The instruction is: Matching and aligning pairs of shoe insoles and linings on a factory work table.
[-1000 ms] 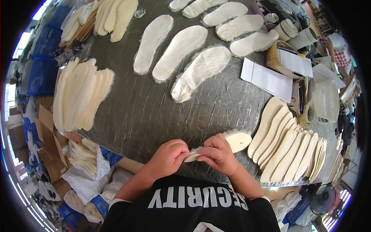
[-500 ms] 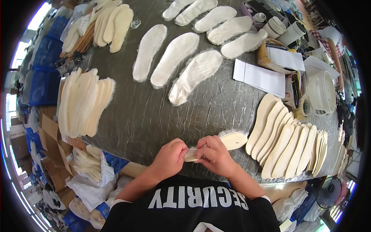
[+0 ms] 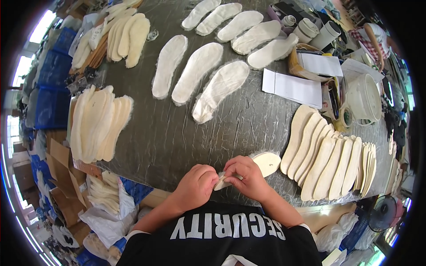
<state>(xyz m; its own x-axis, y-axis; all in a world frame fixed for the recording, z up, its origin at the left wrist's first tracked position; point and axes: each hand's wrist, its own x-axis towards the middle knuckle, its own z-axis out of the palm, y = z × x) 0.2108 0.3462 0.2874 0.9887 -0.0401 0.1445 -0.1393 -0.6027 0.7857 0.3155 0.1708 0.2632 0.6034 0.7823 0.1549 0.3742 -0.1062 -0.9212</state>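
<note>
Near the table's front edge, a cream insole with a fluffy rim lies partly under my right hand. Its wide end sticks out to the right, and the middle is covered by the hand. Thumb and fingers of the right hand pinch the other end, which shows between my hands. From the left, my left hand closes its curled fingers on that same end. Farther in, several white fleecy insoles lie spread out singly on the dark table.
A row of overlapping cream insoles lies to the right. Fluffy insoles are piled at the left edge and far left. White paper sheets, a tub and cups stand back right. Another person's arm shows beyond.
My view has shifted slightly, so the table's things sit a little differently. My left hand has rolled a bit, and the insole's pinched end now tilts more edge-on.
</note>
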